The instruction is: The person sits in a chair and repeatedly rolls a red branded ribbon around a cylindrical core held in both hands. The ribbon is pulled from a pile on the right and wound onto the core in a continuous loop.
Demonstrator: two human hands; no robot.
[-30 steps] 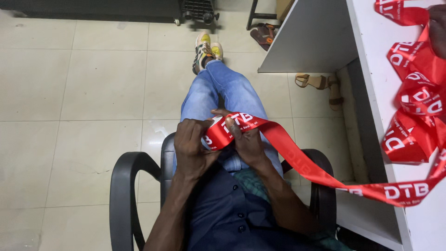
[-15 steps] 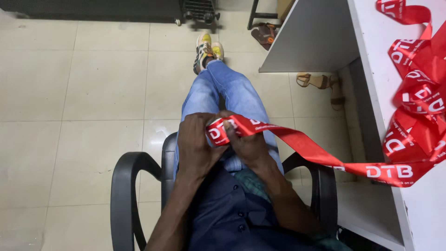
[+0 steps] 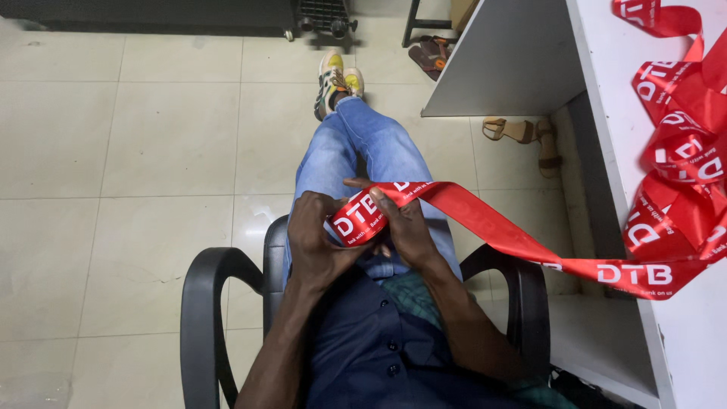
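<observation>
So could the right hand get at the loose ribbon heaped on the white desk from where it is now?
Probably yes. The right hand is on the ribbon roll over the lap, and the heap of ribbon lies to its right on the desk, with only the chair armrest low between.

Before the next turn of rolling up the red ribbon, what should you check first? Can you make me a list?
1. Both hands on the roll: ok. The left hand cups the ribbon roll and the right hand presses it from the other side.
2. Roll wound evenly: cannot tell, the hands hide its edges.
3. Loose ribbon strip lying flat: ok, no twist shows between the roll and the desk.
4. Ribbon pile on the white desk free to feed: cannot tell, it lies in tangled loops.
5. Strip clear of the chair armrest: cannot tell; it crosses above it.
</observation>
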